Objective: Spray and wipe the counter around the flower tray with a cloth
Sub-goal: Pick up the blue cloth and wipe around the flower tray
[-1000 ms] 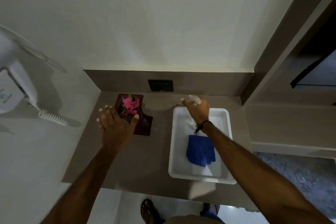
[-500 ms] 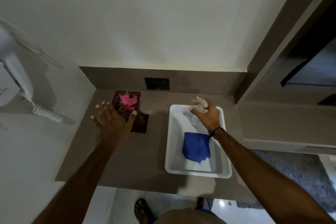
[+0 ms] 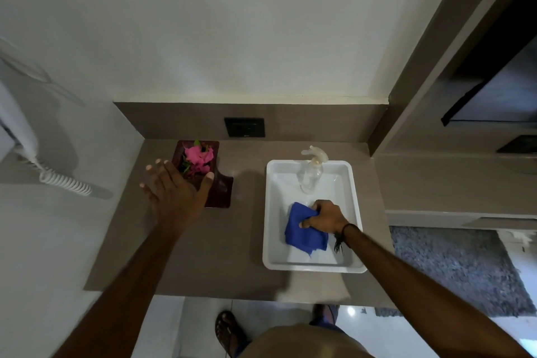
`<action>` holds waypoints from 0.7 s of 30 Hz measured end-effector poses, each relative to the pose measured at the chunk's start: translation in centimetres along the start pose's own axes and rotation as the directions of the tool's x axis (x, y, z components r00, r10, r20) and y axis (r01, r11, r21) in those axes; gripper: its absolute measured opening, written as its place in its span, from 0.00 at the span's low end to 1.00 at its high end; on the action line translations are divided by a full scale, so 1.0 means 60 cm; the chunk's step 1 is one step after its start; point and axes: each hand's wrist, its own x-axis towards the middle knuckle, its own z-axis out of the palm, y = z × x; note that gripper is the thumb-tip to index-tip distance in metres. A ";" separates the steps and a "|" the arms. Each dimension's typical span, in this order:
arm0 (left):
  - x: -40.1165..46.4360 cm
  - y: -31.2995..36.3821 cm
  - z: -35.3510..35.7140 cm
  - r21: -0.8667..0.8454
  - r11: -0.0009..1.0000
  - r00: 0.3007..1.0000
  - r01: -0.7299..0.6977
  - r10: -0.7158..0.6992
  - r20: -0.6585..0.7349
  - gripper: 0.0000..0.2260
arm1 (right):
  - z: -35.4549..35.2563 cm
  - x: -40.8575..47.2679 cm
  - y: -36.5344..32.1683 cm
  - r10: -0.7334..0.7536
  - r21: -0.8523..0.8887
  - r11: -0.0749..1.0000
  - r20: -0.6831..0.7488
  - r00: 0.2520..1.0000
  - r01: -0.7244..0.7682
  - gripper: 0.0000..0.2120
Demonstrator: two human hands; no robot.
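While the blue cloth (image 3: pixel 305 234) lies bunched in the near half of the white plastic bin (image 3: pixel 356 212), we close our right hand (image 3: pixel 327 216) on its upper right edge, fingers curled into the folds and thumb pressed on top. We judge the cloth soft, light and limp: it will sag and unfold when lifted, so we gather several layers at once rather than pinching a single corner. The clear spray bottle (image 3: pixel 311 174) stands upright at the far end of the same bin, just beyond the cloth and apart from the hand. It looks light and easily toppled, and we would take it by the neck below the trigger.

To the left, the dark flower tray (image 3: pixel 222 192) holding pink flowers (image 3: pixel 199 157) sits on the grey-brown counter (image 3: pixel 238 241), well apart from the bin. Our left hand (image 3: pixel 174 192) is spread open, fingers apart, over the tray's near left side; we cannot tell whether it touches the tray. The loose blooms appear fragile, so any shifting of the tray calls for a level grip on its rim. A black wall socket (image 3: pixel 244 127) sits in the backsplash, and a coiled white cord (image 3: pixel 65 182) hangs on the left wall.
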 end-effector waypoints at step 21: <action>0.008 0.006 -0.008 -0.135 0.990 0.998 0.043 -0.037 0.047 0.52 | 0.211 0.013 -0.280 -0.365 0.251 0.895 -0.059 0.929 0.368 0.22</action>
